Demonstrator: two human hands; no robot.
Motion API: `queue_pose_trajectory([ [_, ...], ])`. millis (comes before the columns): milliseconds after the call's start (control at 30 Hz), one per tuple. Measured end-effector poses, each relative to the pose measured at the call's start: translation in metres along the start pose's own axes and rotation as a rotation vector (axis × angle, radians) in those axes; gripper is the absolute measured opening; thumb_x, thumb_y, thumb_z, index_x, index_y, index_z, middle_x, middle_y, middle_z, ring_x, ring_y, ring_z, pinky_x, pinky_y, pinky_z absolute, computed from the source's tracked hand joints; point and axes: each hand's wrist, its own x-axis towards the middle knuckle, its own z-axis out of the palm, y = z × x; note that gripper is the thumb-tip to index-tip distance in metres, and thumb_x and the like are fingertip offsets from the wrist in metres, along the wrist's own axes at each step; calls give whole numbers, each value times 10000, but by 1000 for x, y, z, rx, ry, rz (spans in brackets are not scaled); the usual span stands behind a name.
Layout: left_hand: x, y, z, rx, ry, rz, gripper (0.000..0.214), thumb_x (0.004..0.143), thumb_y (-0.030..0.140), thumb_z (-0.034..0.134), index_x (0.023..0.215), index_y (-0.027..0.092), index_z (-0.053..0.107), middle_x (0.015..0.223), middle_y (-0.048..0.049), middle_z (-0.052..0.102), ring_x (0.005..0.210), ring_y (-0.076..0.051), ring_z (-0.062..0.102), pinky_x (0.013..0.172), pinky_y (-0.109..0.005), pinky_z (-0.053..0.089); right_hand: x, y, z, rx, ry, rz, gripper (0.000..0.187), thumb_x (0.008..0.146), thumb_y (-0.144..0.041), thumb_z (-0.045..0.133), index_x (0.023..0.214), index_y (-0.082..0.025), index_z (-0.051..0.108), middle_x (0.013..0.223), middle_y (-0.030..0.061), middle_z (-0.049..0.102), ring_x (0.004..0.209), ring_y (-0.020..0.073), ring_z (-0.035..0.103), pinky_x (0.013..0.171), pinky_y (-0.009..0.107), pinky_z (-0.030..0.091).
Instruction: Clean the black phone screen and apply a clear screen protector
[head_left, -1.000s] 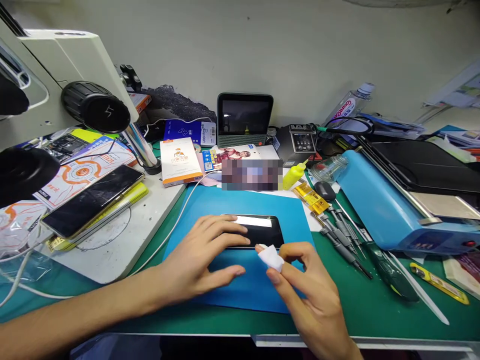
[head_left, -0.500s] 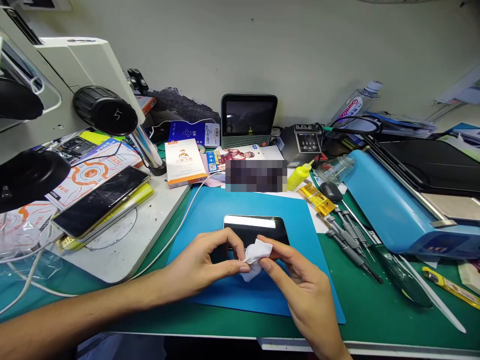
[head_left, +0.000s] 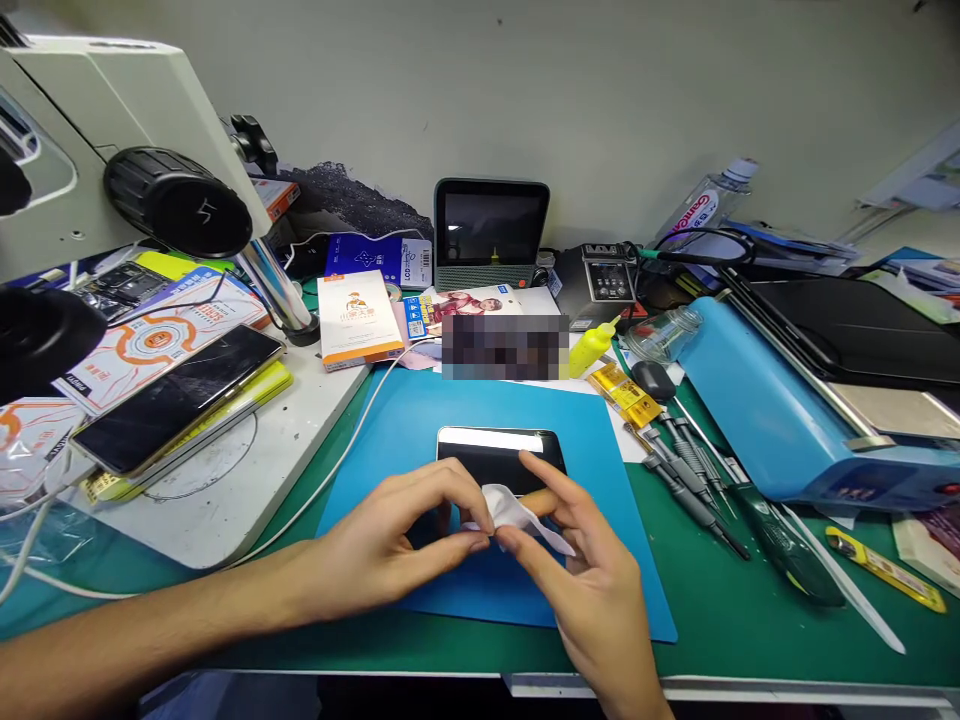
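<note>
Between my two hands is a small white wipe [head_left: 517, 512], crumpled and partly spread. My left hand [head_left: 420, 525] pinches its left edge between thumb and fingers. My right hand [head_left: 589, 560] grips it from the other side, thumb in front and the index finger stretched up above the cloth. Just behind them a phone [head_left: 480, 452] lies on the blue mat [head_left: 390, 410], its dark glass catching a bright white reflection. The hands and wipe cover the phone's near part.
On the left stands a microscope [head_left: 172, 200], with another phone [head_left: 180, 400] on its pale base. Screwdrivers [head_left: 690, 490], a yellow knife [head_left: 885, 568] and a blue machine [head_left: 765, 410] lie to the right. Behind the mat are a yellow bottle [head_left: 594, 347], a box [head_left: 360, 318] and a display [head_left: 491, 230].
The wipe has been opened out from a tighter bunch, and its corner now hangs to the right. My right index finger has lifted. The whole view has shifted slightly.
</note>
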Motion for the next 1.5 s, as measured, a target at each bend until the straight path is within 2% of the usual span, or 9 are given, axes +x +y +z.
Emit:
queue_pose_trajectory([
  [167,-2,-5,3,29,114,-33,183,1039,201,628,1179,282,543,1073,-10,654,995,-152,644,880,-317,542,4,-2,-6,38,36,79,278,896,-381,783,1155,-291,828,1067,28,844,881,246,822,787,305,682],
  [300,0,-8,-2,119,226,-93,153,1067,257,585,1188,287,497,1061,-4,651,969,-151,654,881,-325,556,5,-2,-21,-116,224,35,209,932,-407,741,1066,-293,855,1040,17,846,895,271,822,789,335,686],
  [400,4,-9,-10,413,252,-86,135,1081,275,529,1216,274,525,1165,-48,647,1066,-194,637,926,-374,553,8,0,-35,-379,424,-37,242,958,-396,722,1153,-303,831,1036,4,846,816,260,814,734,341,676],
  [500,7,-14,-15,777,209,-13,406,1039,359,605,1407,246,477,1410,-125,577,1364,-307,511,1143,-524,454,10,5,-42,-673,514,-251,292,985,-284,696,1263,-283,786,1120,29,833,850,263,809,812,380,655],
  [567,8,-19,-14,936,146,4,641,993,464,668,1522,217,402,1522,-156,509,1464,-365,417,1208,-578,387,10,12,-42,-775,398,-409,330,999,-197,660,1310,-254,755,1211,53,808,994,275,798,942,415,628],
  [667,8,-25,-11,1011,96,-40,750,973,575,660,1553,183,391,1478,-167,552,1377,-380,499,1149,-570,455,3,22,-37,-857,139,-518,421,1015,-137,608,1424,-218,666,1352,70,747,1231,280,722,1090,447,571],
  [933,8,-26,-12,1056,72,-23,686,1000,609,592,1488,134,505,1368,-185,608,1264,-373,556,1050,-550,514,-21,36,-33,-1028,-198,-450,824,1069,-479,495,1711,-159,91,1686,171,369,1518,380,439,1164,601,499],
  [1233,7,-25,-13,1010,74,-38,640,998,571,621,1498,185,514,1371,-166,603,1272,-373,551,1063,-551,497,35,28,-27,-993,-297,-324,780,1091,-542,392,1710,-168,97,1743,152,236,1614,318,231,1288,609,305],
  [1500,9,-24,-11,1008,64,-69,676,985,555,648,1482,116,514,1374,-191,596,1302,-385,529,1074,-566,483,-22,37,-39,-1068,-252,-463,820,1069,-504,463,1707,-128,112,1713,193,314,1549,386,389,1190,606,461],
])
